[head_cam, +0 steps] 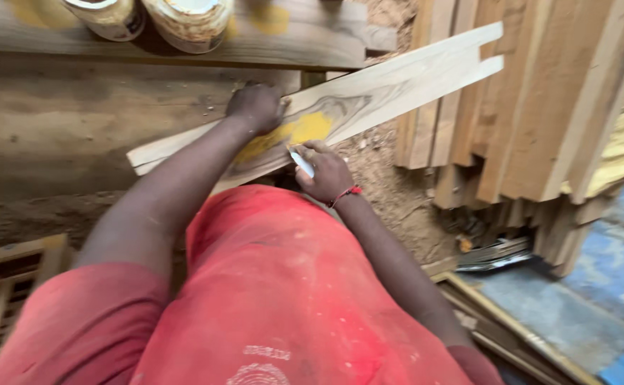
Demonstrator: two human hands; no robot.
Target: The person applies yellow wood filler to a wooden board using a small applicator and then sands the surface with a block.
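The plank (369, 89) is pale, dark-grained, notched at its far end, smeared with yellow filler (301, 130), lying slantwise on the worktop (62, 121). My left hand (255, 107) presses it flat; my right hand (326, 175), just beside the filler, is closed around a small white tool (302, 163).

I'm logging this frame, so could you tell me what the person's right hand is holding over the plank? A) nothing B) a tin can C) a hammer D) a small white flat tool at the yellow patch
D: the right hand grips a small white tool at the edge of the yellow patch on the plank, while the left hand presses on the plank.
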